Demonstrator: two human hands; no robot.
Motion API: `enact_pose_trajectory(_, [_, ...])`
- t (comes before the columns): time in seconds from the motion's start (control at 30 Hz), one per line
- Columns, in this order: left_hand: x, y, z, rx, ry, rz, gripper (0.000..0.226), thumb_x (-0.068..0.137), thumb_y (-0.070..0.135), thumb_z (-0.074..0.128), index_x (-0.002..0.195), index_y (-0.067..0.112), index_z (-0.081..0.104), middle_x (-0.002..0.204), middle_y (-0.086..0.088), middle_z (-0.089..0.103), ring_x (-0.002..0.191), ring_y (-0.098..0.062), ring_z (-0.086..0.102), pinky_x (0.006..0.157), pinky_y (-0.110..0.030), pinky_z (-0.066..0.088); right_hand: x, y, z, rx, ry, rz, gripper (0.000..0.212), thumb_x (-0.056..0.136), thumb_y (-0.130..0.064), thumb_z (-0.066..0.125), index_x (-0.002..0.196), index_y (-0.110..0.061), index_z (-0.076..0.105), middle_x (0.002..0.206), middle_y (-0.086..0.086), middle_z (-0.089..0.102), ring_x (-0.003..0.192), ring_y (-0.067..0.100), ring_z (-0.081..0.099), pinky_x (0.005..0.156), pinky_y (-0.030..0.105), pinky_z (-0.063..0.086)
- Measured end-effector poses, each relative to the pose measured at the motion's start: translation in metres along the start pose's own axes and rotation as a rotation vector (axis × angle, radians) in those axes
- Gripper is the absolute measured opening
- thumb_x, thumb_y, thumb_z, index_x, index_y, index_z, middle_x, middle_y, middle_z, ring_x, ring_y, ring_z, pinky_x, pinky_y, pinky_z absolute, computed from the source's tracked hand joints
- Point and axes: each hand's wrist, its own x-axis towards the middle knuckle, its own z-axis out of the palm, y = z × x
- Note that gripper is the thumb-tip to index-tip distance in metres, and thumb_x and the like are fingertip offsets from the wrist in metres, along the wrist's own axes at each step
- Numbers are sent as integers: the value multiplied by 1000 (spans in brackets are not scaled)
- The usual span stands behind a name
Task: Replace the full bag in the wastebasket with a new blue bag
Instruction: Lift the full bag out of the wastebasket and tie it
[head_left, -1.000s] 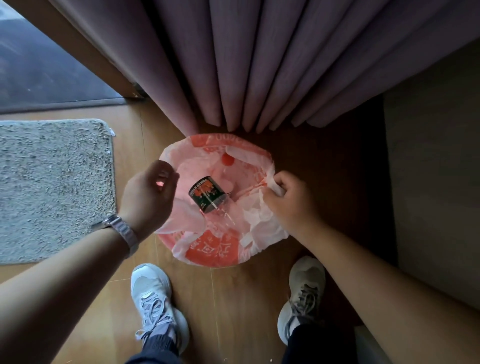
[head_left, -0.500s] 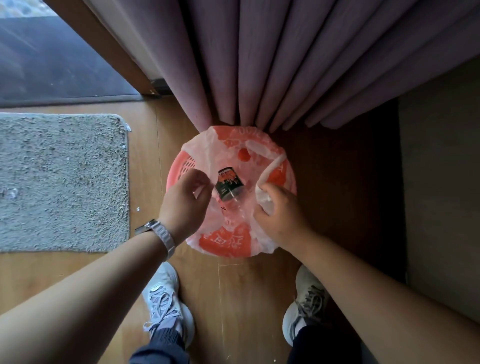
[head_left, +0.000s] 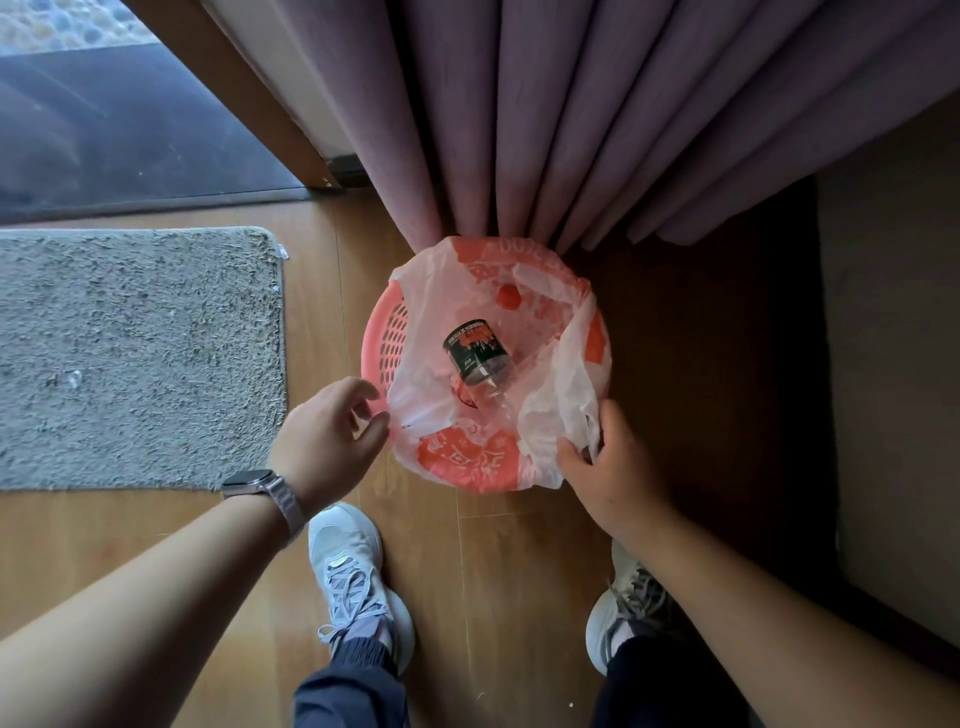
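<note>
**Two hands at one pink wastebasket, one bag half loose**

I stand over one pink wastebasket on the wooden floor, right at the foot of the mauve curtain. One bag lines it: a thin white plastic bag printed in orange-red, draped over the near rim and the far rim. On the left side the bag has come off the rim, so the basket's perforated wall shows bare there.

My right hand is at the near right of the basket. Its grip is pinching a bunched fold of the bag, fingers closed into the crumpled plastic, thumb on the near side.

My left hand hovers just beside the near left rim. Its grip is spread, fingers loosely curled and apart, holding nothing; the fingertips are close to the bag's edge, but I cannot tell if they touch it. One watch with a metal band sits on that wrist.

Inside the bag I count one clear plastic bottle with a dark label, lying tilted, and one small red round thing beyond it, perhaps a cap.

One grey shaggy mat lies on the floor to the left, apart from the basket. My two pale sneakers show below: the left one and the right one.
</note>
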Motion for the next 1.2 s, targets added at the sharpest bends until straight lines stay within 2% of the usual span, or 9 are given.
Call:
enact_pose_trajectory(0.1, [-2, -8, 1, -11, -29, -29, 19, 81, 20, 71, 91, 24, 57, 82, 7, 59, 71, -12, 58, 64, -33, 49, 0, -6, 2, 30, -8, 2, 32, 85, -26, 68, 110, -16, 51, 96, 2, 64, 84, 21, 64, 68, 36, 56])
enact_pose_trajectory(0.23, [1, -15, 8, 7, -60, -88, 29, 76, 10, 68, 99, 20, 54, 100, 5, 53, 80, -14, 59, 64, -29, 41, 4, -15, 6, 40, -8, -32, 27, 87, -20, 68, 107, -11, 52, 84, -3, 57, 69, 10, 56, 53, 8, 38])
enact_pose_trajectory(0.33, [6, -20, 14, -10, -28, -140, 20, 82, 17, 68, 98, 20, 56, 98, 5, 55, 76, -14, 59, 58, -26, 36, 7, -17, 8, 26, -6, -38, 28, 86, -20, 68, 108, -10, 53, 83, -4, 56, 67, 10, 54, 51, 7, 35])
enact_pose_trajectory(0.57, [11, -21, 4, -153, 126, -256, 5, 92, 21, 60, 96, 22, 62, 83, -2, 66, 74, -24, 61, 66, -31, 42, 13, -13, 9, 50, -11, -50, 26, 86, -20, 66, 108, -11, 56, 92, 6, 67, 79, 23, 65, 67, 31, 54])
enact_pose_trajectory(0.7, [20, 5, -14, -295, 124, -175, 19, 89, 12, 59, 90, 31, 59, 84, 11, 67, 78, -16, 66, 70, -32, 52, 12, -18, 7, 86, 13, -48, 11, 84, -13, 64, 92, -8, 59, 76, 9, 63, 66, 26, 60, 59, 41, 55])
enact_pose_trajectory(0.83, [20, 45, -23, -330, 54, 102, 19, 83, 10, 58, 95, 23, 64, 97, 6, 69, 86, -10, 66, 71, -27, 54, 11, -36, 5, 118, 77, -115, 25, 82, -10, 63, 68, -16, 44, 56, 1, 44, 47, 17, 42, 42, 25, 35])
enact_pose_trajectory(0.93, [17, 69, -20, -347, -4, 216, 22, 78, 9, 54, 94, 17, 67, 102, 8, 68, 95, -8, 64, 80, -25, 53, 12, -54, 2, 165, 67, -174, 27, 85, -19, 63, 71, -17, 40, 56, -6, 37, 46, 8, 36, 41, 23, 31])
enact_pose_trajectory(1.1, [17, 79, -7, -525, 12, -59, 11, 80, 24, 61, 81, 35, 58, 89, 16, 66, 83, -3, 62, 74, -24, 51, 11, -54, -1, 221, 36, -153, 19, 83, -17, 64, 92, -11, 49, 69, -10, 44, 57, 3, 46, 50, 21, 40])
enact_pose_trajectory(1.2, [20, 72, -4, -606, 123, -258, 26, 77, 42, 71, 90, 36, 49, 83, -1, 68, 77, -19, 68, 68, -36, 53, -1, -33, -1, 230, 4, 9, 37, 78, -28, 59, 112, -16, 52, 94, 0, 63, 84, 19, 64, 71, 41, 57])
